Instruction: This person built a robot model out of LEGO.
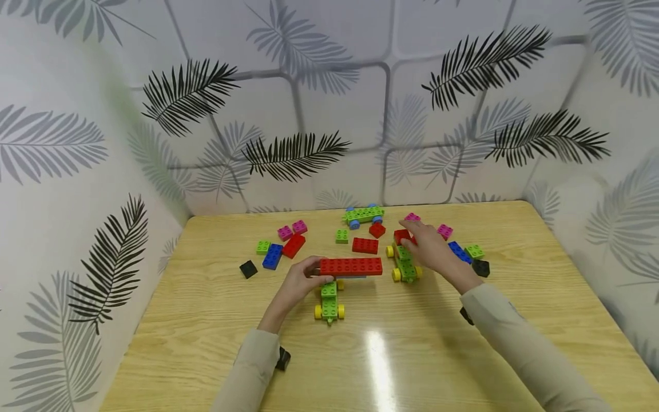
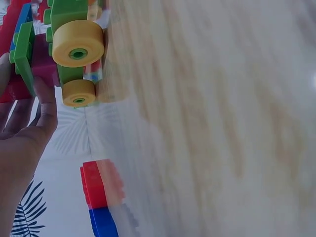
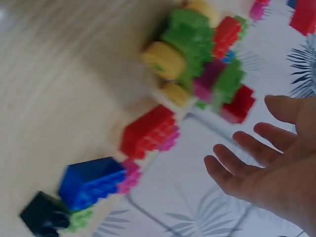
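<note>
My left hand (image 1: 297,281) grips the upper bricks of a toy brick car (image 1: 329,309) with a green base and yellow wheels. Across that car's top runs a row of red bricks (image 1: 351,266), with some blue showing beneath. From the left wrist view, fingers lie against the magenta brick (image 2: 43,59) and the green brick (image 2: 23,57) in its stack. My right hand (image 1: 429,246) hovers by a second toy car (image 1: 405,266), fingers spread. The right wrist view shows that hand apart from the car's red top brick (image 3: 238,104), holding nothing.
Behind stands a green car base with blue wheels (image 1: 364,215). Loose bricks lie around: a red brick (image 1: 365,245), blue bricks (image 1: 273,256) (image 1: 459,252) on both sides, and a black piece (image 1: 248,269) at left. A patterned backdrop (image 1: 329,114) borders the wooden table (image 1: 206,343).
</note>
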A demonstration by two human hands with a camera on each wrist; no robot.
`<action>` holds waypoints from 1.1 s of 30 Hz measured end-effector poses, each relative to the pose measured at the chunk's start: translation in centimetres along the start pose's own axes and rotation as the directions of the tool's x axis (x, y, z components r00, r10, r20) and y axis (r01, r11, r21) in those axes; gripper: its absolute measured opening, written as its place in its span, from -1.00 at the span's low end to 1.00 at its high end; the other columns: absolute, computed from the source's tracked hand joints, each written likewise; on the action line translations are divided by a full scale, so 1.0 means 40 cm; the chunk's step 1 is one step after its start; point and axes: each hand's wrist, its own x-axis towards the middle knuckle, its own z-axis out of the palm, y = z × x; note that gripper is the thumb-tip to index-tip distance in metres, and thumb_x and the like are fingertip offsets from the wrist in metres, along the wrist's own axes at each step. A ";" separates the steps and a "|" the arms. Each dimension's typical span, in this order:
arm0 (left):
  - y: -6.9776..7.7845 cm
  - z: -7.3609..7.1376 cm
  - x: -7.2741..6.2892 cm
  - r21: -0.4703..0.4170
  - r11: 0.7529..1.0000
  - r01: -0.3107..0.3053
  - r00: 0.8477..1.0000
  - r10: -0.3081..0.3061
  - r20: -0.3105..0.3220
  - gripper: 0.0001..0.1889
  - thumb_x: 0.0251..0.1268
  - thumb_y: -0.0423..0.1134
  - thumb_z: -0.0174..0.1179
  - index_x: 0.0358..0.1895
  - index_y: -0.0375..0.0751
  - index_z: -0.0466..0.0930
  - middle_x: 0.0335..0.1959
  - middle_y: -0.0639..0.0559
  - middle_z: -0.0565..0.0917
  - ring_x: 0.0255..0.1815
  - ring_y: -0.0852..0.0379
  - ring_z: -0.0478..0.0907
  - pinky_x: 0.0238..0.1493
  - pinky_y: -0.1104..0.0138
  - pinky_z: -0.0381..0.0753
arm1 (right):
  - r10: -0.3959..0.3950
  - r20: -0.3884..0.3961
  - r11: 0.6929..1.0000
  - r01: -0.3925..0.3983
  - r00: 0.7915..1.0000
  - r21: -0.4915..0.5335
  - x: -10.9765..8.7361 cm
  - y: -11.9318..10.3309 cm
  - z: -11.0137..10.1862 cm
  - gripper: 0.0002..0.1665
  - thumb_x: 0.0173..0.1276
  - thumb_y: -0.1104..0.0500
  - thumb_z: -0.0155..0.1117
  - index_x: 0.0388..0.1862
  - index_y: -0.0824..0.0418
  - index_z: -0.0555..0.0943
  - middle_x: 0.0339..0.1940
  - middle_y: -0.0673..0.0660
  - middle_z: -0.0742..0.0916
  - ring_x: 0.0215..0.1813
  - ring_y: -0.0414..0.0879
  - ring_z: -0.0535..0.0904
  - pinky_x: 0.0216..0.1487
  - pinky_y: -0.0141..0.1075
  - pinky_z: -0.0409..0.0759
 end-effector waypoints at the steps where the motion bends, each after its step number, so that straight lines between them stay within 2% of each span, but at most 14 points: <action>1: 0.000 -0.001 0.000 -0.004 1.000 0.004 1.000 -0.004 0.002 -0.55 0.19 -0.11 0.35 0.16 -0.04 0.56 0.03 0.04 0.66 0.00 0.06 0.57 0.09 0.14 0.53 | 0.029 0.036 1.000 -0.029 0.999 0.006 -0.003 0.013 0.004 -0.39 0.46 0.22 0.13 0.42 0.38 0.27 0.33 0.42 0.43 0.32 0.36 0.33 0.27 0.20 0.29; 4: 0.000 -0.001 -0.002 -0.011 1.000 0.012 1.000 -0.012 0.005 -0.54 0.18 -0.07 0.36 0.16 -0.02 0.56 0.03 0.05 0.65 0.00 0.05 0.57 0.09 0.14 0.52 | 0.063 0.083 0.998 -0.064 0.995 0.013 -0.013 0.035 0.017 -0.35 0.45 0.20 0.15 0.43 0.37 0.24 0.32 0.41 0.44 0.28 0.32 0.40 0.22 0.14 0.40; 8: 0.001 0.001 -0.005 -0.007 1.000 0.006 1.000 -0.006 0.001 -0.52 0.17 -0.05 0.36 0.16 -0.03 0.56 0.04 0.03 0.65 -0.01 0.06 0.57 0.07 0.16 0.53 | 0.016 0.037 1.000 -0.017 0.999 0.022 -0.024 0.032 0.029 -0.44 0.41 0.23 0.21 0.34 0.38 0.37 0.17 0.36 0.57 0.03 0.18 0.59 0.01 0.01 0.58; 12: 0.004 0.001 -0.007 -0.014 1.000 -0.002 1.000 0.002 -0.002 -0.54 0.18 -0.08 0.36 0.16 -0.04 0.56 0.03 0.01 0.66 -0.01 0.05 0.57 0.08 0.14 0.52 | -0.025 0.007 0.999 0.025 1.000 0.046 -0.040 0.015 0.040 -0.51 0.38 0.23 0.25 0.24 0.37 0.44 0.04 0.29 0.63 -0.16 0.04 0.62 -0.16 -0.11 0.63; 20: 0.010 0.012 -0.010 -0.017 1.000 0.015 0.998 -0.016 -0.054 -0.56 0.20 -0.23 0.34 0.17 -0.15 0.56 0.05 -0.08 0.65 0.07 -0.04 0.56 0.13 0.06 0.50 | -0.080 0.030 0.991 0.076 0.996 0.111 -0.077 -0.022 0.080 -0.57 0.35 0.15 0.30 0.13 0.30 0.50 -0.01 0.17 0.65 -0.14 -0.02 0.61 -0.16 -0.18 0.63; 28: 0.091 0.010 -0.051 -0.005 1.000 -0.021 0.999 0.021 -0.048 -0.62 0.25 -0.30 0.30 0.13 -0.26 0.57 0.00 -0.14 0.66 0.03 -0.07 0.57 0.08 0.09 0.52 | -0.106 0.007 0.985 0.104 0.994 0.138 -0.097 -0.035 0.090 -0.60 0.34 0.17 0.30 0.10 0.27 0.52 -0.06 0.14 0.67 -0.15 -0.05 0.62 -0.18 -0.22 0.64; 32: 0.089 0.010 -0.051 -0.014 1.000 -0.028 0.999 0.027 -0.045 -0.61 0.25 -0.30 0.30 0.14 -0.28 0.57 0.00 -0.15 0.67 0.05 -0.07 0.57 0.10 0.10 0.52 | -0.118 -0.004 0.981 0.117 0.993 0.157 -0.107 -0.033 0.093 -0.60 0.32 0.16 0.32 0.09 0.26 0.54 -0.05 0.13 0.68 -0.14 -0.05 0.62 -0.15 -0.20 0.64; 33: 0.078 0.010 -0.046 -0.017 1.000 -0.024 0.999 0.023 -0.046 -0.60 0.24 -0.29 0.31 0.15 -0.27 0.56 0.01 -0.15 0.66 0.05 -0.07 0.57 0.11 0.10 0.51 | -0.124 -0.010 0.979 0.124 0.992 0.161 -0.108 -0.033 0.093 -0.60 0.32 0.16 0.32 0.09 0.27 0.54 -0.05 0.13 0.68 -0.13 -0.05 0.62 -0.14 -0.18 0.64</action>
